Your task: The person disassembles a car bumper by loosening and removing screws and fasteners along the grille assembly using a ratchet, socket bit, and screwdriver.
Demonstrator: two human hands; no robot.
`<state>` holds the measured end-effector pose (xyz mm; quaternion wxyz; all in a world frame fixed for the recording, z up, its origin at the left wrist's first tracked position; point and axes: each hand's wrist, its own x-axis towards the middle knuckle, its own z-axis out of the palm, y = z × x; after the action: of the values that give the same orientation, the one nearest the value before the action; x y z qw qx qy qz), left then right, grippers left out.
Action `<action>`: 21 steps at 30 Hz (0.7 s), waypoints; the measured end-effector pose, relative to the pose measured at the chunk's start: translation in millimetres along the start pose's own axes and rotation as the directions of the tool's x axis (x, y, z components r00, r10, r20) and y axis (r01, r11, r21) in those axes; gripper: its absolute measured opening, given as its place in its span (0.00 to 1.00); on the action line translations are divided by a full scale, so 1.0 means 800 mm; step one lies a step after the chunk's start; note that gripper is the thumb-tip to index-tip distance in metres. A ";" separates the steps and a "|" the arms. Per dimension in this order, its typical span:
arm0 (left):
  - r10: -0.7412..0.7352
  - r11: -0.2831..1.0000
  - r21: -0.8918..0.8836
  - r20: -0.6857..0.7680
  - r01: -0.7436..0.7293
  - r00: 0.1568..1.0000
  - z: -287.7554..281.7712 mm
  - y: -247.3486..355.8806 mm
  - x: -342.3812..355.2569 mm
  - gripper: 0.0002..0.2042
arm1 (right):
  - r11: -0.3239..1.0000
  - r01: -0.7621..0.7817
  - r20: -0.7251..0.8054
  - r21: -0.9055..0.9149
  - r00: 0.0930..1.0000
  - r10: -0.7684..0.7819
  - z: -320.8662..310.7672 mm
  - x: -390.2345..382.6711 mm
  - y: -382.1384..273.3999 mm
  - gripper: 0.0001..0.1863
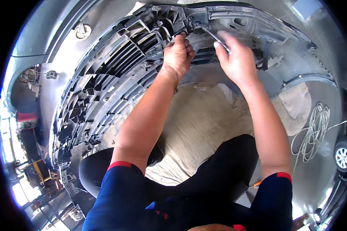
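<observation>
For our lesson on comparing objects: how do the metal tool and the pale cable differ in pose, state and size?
The metal tool is straight, while the pale cable lies in loose loops. The metal tool is held in the right grip; the pale cable rests on the floor, untouched. The pale cable is plainly much longer than the metal tool. Both are slender.
</observation>
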<state>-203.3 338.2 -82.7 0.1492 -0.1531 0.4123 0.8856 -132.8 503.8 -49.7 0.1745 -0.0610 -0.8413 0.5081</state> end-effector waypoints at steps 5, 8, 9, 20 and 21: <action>0.023 0.993 -0.116 0.058 -0.016 0.998 -0.006 -0.016 0.013 0.07 | 0.991 0.132 0.204 0.001 0.970 -0.129 -0.016 0.015 0.016 0.18; 0.010 0.996 -0.094 0.068 -0.004 0.998 -0.004 -0.013 0.011 0.07 | 0.390 -0.681 0.629 0.620 0.728 0.272 -0.024 0.017 0.013 0.19; 0.017 0.997 -0.077 0.075 -0.012 0.997 -0.004 -0.011 0.010 0.07 | 0.393 -0.682 0.629 0.617 0.727 0.276 -0.020 0.015 0.009 0.19; -0.018 0.997 -0.078 0.048 0.021 0.999 -0.005 -0.009 0.007 0.07 | 0.899 -0.303 0.305 0.316 0.930 0.206 -0.013 0.018 -0.013 0.15; -0.008 0.997 -0.076 0.054 0.012 0.998 -0.006 -0.008 0.007 0.06 | 0.897 -0.304 0.309 0.321 0.929 0.205 -0.014 0.016 -0.018 0.15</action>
<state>-205.2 339.6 -92.4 0.1588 -0.1368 0.3733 0.9037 -140.1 509.7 -29.5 -0.0009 -0.0691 -0.7331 0.6766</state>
